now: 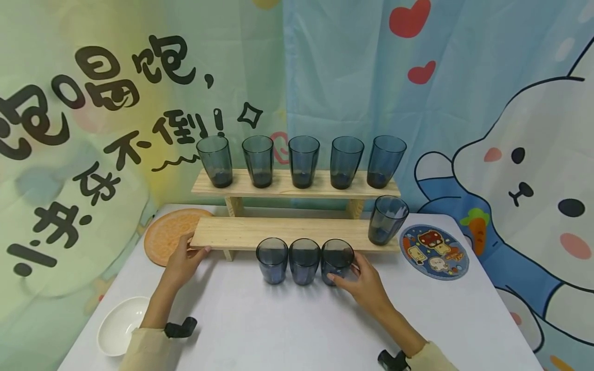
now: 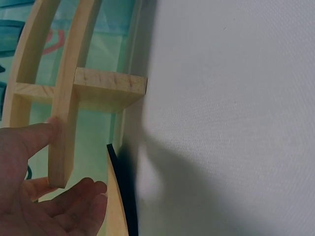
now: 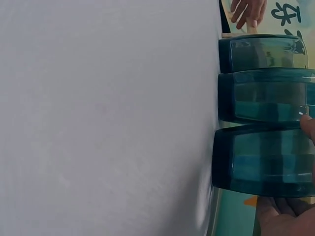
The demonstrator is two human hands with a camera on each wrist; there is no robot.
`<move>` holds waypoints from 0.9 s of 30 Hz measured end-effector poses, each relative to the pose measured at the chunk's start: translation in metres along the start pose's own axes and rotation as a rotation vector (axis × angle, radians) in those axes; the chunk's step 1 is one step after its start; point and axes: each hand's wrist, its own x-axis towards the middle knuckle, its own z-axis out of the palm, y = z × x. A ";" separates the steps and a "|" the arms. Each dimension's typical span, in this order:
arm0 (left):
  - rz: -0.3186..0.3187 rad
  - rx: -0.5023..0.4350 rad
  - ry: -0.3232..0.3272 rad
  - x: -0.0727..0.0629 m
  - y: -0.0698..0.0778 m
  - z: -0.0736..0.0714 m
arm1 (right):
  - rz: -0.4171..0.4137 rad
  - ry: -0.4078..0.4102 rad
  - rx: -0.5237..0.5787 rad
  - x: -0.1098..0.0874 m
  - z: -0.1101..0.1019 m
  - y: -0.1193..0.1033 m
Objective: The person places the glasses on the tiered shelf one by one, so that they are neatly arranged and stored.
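Note:
My right hand (image 1: 366, 287) grips the rightmost of three dark blue glasses on the table, thumb in front and fingers round its right side. This glass (image 3: 266, 160) stands upright beside the middle glass (image 1: 304, 262) and the left glass (image 1: 272, 260), in a row before the two-tier wooden shelf (image 1: 278, 229). At the lower tier's left end, my left hand (image 1: 183, 263) pinches the board; in the left wrist view the thumb (image 2: 42, 135) lies on one face of the board (image 2: 63, 147). One glass (image 1: 388, 220) stands at that tier's right end.
Several matching glasses (image 1: 303, 162) line the upper tier. An orange round mat (image 1: 174, 232) lies left of the shelf, a blue patterned round mat (image 1: 433, 252) to its right. A white bowl (image 1: 121, 325) sits near my left forearm. A printed curtain (image 1: 334, 67) hangs behind the table.

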 end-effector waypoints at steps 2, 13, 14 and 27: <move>0.001 0.000 -0.004 0.001 -0.001 0.000 | -0.008 0.004 0.001 0.000 0.000 0.001; -0.013 0.011 -0.017 0.002 -0.001 0.000 | -0.046 0.029 -0.023 -0.010 -0.004 0.003; -0.009 0.015 -0.016 0.002 -0.001 0.000 | -0.045 0.033 -0.027 -0.012 -0.005 0.003; -0.015 0.004 -0.014 0.001 -0.002 -0.001 | -0.152 0.060 0.002 -0.014 -0.022 -0.030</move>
